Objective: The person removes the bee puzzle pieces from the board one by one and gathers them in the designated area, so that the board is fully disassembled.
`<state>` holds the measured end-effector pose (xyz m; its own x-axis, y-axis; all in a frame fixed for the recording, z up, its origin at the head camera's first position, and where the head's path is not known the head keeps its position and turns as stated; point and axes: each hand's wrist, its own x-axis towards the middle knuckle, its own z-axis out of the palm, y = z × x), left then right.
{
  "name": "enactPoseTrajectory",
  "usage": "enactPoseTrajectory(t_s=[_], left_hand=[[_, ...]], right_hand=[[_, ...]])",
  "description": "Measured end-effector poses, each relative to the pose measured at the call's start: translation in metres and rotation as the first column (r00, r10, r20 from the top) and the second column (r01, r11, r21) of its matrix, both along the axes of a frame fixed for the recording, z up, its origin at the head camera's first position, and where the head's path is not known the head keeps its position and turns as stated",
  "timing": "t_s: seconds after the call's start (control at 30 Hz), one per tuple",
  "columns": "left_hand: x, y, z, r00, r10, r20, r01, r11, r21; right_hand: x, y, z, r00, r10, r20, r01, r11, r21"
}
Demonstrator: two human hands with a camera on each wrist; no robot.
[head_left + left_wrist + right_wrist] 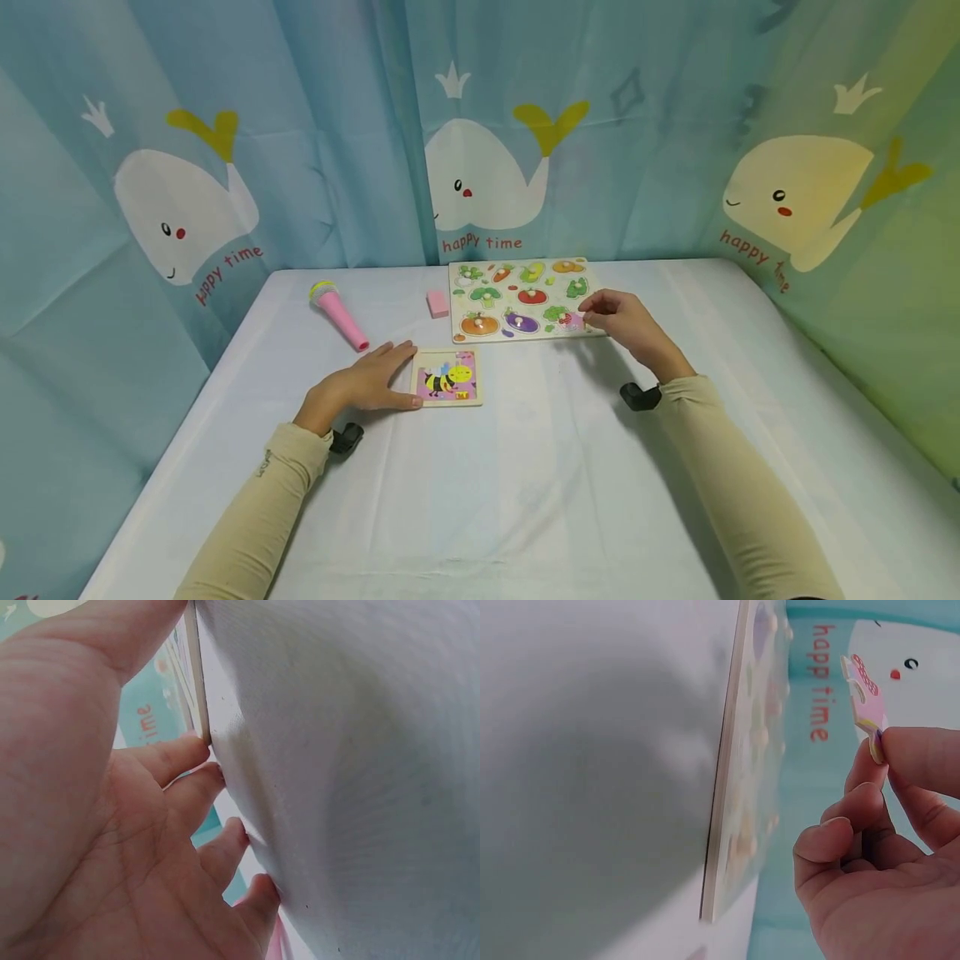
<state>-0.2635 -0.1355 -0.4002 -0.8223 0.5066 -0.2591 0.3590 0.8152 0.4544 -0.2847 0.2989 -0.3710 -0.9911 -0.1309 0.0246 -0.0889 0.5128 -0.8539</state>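
A pink toy microphone (341,318) lies at far left. Next, the left hand (371,379), fingers spread, touches the left side of a framed bee puzzle (447,385); a stray push could slide it. Behind, a pink block (437,304) sits beside a vegetable board (536,337). At right, the right hand (626,325) pinches a pink piece (871,703) by its narrow end, raised near the board's near right corner; a slack pinch could let it twist or drop.

Looks like matt pale wood framing near bee puzzle (448,379). Smooth printed face on far vegetable board (557,295). Smooth, plastic-looking: pink microphone (345,319), left. Creased matt cloth: tablecloth (525,500), far curtain (345,167).
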Motion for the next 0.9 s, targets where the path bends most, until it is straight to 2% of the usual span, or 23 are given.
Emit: enactPoseTrajectory(t_s=[0.27,0.53,0.9], left_hand=[[-0.001,-0.001,-0.001,1.0,-0.006,-0.005,0.006,1.0,-0.001],[-0.005,-0.004,-0.007,1.0,-0.022,-0.012,0.023,1.0,0.005],[-0.006,-0.004,-0.008,1.0,-0.028,-0.005,0.028,1.0,0.006]], right_hand=[[0.004,0.024,0.003,0.999,-0.054,0.006,0.054,0.998,0.033],[0.006,0.043,0.0,0.994,-0.111,0.016,0.111,0.994,0.019],[0.009,0.059,-0.003,0.986,-0.15,0.066,0.145,0.987,0.072]])
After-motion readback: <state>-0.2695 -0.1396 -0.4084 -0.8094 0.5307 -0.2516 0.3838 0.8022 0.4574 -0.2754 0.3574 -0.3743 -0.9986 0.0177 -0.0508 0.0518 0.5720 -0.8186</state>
